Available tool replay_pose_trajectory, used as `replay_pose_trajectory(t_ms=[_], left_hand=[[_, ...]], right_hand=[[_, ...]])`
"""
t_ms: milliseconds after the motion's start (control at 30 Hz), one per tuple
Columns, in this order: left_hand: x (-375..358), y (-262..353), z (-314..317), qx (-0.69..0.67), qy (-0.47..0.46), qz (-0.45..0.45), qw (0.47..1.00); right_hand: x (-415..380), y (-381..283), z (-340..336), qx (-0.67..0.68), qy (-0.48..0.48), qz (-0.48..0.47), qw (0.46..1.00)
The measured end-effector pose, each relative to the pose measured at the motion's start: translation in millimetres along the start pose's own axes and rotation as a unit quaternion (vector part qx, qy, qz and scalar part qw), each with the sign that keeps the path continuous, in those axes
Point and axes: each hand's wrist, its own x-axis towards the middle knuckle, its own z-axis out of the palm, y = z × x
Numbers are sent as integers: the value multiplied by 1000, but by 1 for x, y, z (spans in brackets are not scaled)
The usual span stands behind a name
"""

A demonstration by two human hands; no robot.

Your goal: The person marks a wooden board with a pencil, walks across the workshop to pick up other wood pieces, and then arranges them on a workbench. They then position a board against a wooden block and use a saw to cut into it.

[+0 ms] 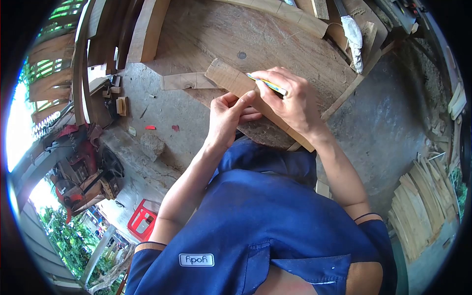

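The only writing that can be read is on a white-edged label (196, 259) on the blue shirt (275, 206): "yody", upside down in this view. Any print on the blue, yellow and white writing tool (268, 84) is too small to read.

The wooden strip (228, 76) lies aslant over the near part of the wooden tabletop (206, 37), its long axis running from far left to near right. Its near right end reaches past the tabletop, close to the shirt. At least 1 thin line crosses its face near the far end.

The left hand (230, 115) is closed in a pinch on the strip's left edge, thumb on top, the other fingers curled lower down. The right hand (292, 98) closes around the writing tool, its tip at the strip's right edge and the hand's side over the wood.

Beyond the hands, bare tabletop gives open room up to a long board (280, 14) at the far side. At far right lies a tool with a white-wrapped handle (352, 37). On the left, 1 flat wood piece (184, 81) juts past the tabletop's edge.
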Motion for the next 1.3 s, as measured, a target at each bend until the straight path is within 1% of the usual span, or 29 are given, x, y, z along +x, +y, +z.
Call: replay_pose_trajectory(t_ms=[100,200,300,333,400,433,467,533,567,600,667,700,733,767,867,933,1000,1067,1100,1133,1200,1267,1300], left_hand=[[1,-2,0,-5,-4,10,1000],[1,-3,0,-11,4,13,1000],[1,-4,-1,-6,-1,14,1000],[1,-4,-1,-9,-4,14,1000],[0,-3,-2,-14,-11,20,1000],[1,-4,-2,-17,-15,18,1000],[1,-6,-3,-22,-17,17,999],[0,-8,-3,-38,-18,25,999],[0,-8,-3,-49,-21,28,998],[-1,-10,-5,-53,-25,40,997],[-3,-16,-7,-55,-11,30,998],[-5,-17,-7,-68,-14,41,997],[-5,-18,-8,-66,-1,33,997],[-7,-16,-7,-77,-8,46,996],[-6,-11,-11,-151,-62,61,985],[-14,6,-12,-215,-110,85,967],[-21,15,-19,-202,-122,101,967],[-25,10,-31,-136,-87,107,981],[-27,4,-37,-125,-59,120,983],[-32,0,-44,-135,-47,134,981],[-41,-12,-57,-155,16,135,979],[-53,-26,-69,-176,67,151,970],[-57,-36,-76,-176,93,159,967]], right_hand=[[3,1,2,-14,8,-23,1000],[-5,-3,-11,-33,-12,-26,999],[-18,-11,-31,-101,-40,-47,993],[-23,-12,-36,-103,-41,-51,993],[-33,-14,-47,-166,-87,-21,982],[-38,-14,-48,-145,-63,-7,987],[-42,-17,-48,-149,-63,-13,987],[-48,-25,-48,-89,-13,31,995],[-49,-28,-48,-132,-18,-10,991],[-56,-27,-46,-161,-36,-4,986],[-62,-36,-41,-179,-64,-4,982],[-66,-40,-38,-214,-75,-6,974],[-69,-40,-33,-249,-81,-14,965],[-73,-34,-29,-267,-73,-26,961],[-55,-36,-24,-250,-36,-30,967],[-28,-29,-24,-263,4,-72,962],[6,-26,-28,-296,0,-86,951],[37,-17,-30,-290,-41,-89,952],[50,-19,-30,-309,-74,-72,945],[60,-12,-26,-341,-51,-122,931],[69,6,-12,-372,19,-198,907],[61,-16,-11,-337,-23,-236,911],[52,-13,-6,-325,-51,-243,912]])
